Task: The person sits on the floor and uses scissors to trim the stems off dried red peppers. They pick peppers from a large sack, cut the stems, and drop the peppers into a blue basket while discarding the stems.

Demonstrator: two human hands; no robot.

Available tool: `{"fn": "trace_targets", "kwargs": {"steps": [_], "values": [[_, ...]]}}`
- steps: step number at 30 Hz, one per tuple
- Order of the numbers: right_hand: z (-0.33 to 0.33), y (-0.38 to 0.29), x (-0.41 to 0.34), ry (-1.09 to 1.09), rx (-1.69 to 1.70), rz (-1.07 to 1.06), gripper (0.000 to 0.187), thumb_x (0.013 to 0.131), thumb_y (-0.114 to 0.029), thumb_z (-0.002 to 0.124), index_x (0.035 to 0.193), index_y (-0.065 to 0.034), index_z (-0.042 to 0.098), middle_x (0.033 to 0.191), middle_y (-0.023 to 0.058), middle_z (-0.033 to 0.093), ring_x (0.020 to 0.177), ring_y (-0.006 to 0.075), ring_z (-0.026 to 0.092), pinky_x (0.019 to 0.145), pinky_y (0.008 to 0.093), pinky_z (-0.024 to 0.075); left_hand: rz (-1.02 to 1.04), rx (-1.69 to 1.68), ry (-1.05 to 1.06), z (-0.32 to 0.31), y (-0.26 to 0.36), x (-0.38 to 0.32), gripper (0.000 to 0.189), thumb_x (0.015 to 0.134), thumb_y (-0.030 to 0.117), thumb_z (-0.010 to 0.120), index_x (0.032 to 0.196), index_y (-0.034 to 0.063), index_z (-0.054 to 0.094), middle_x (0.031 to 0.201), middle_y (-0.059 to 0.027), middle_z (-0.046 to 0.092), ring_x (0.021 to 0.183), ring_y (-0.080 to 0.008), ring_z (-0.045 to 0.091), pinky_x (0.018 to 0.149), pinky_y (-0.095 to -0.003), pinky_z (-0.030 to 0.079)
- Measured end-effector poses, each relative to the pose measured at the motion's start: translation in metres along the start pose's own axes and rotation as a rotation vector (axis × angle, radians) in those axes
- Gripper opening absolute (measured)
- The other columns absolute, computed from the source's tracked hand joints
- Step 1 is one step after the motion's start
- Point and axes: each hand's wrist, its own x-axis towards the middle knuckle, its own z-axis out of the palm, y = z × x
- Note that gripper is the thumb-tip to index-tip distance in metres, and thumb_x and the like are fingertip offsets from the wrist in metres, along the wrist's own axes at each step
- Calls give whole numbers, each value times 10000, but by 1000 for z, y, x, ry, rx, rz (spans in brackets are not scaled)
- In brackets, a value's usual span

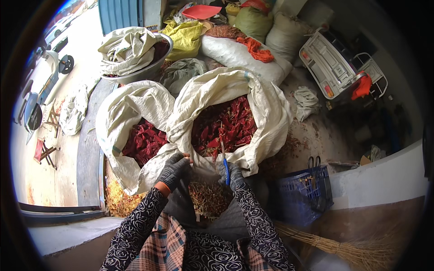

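Observation:
Two white woven sacks with rolled rims stand before me: the left sack [149,98] and the right sack [271,128]. Dried red chili peppers [144,140] fill the left one, and more red chilies [237,118] lie in the right one. My right hand [232,174], in a grey knit glove, holds blue-handled scissors [226,169], their blades pointing at the right sack's chilies. My left hand [174,167], gloved with bare fingertips, is at the near rim between the sacks; whether it holds anything is unclear. Stems and scraps [208,200] lie below my hands.
A metal basin [152,73] with chilies and a sack stands back left. Behind are a yellow bag [184,37] and a full white sack [230,50]. At right are a blue plastic crate [298,193], a straw broom [332,247] and a parked cargo vehicle [329,64].

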Motion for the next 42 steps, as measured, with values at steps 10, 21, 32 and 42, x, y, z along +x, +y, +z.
{"fn": "trace_targets", "kwargs": {"steps": [10,21,32,42], "values": [[-72,-77,-36,33,128,-11,362,945,-207,392,1255,-31,456,1154,97,555,1004,211,550,820,330,476,635,1172,98,52,-4,89,610,745,263,725,1259,13,513,1226,-173,559,1077,-321,569,867,-409,478],[-72,-89,-42,90,2137,293,190,922,-307,601,919,-125,548,631,-3,520,501,128,494,510,310,468,256,1122,126,52,9,93,341,734,264,705,971,31,631,845,-161,670,798,-331,641,743,-400,487],[-67,-96,-57,77,1996,132,337,911,-397,590,973,-65,594,606,-55,514,476,79,482,494,317,434,-100,406,-186,23,22,109,186,764,177,638,900,55,603,803,-81,668,720,-242,647,567,-347,496],[-62,-118,-69,-169,2188,-105,433,847,-485,637,1045,-107,562,802,-50,536,584,47,495,530,238,450,-228,-241,-347,42,40,68,231,921,308,575,823,99,570,521,0,476,395,-106,408,375,-230,304]]}}
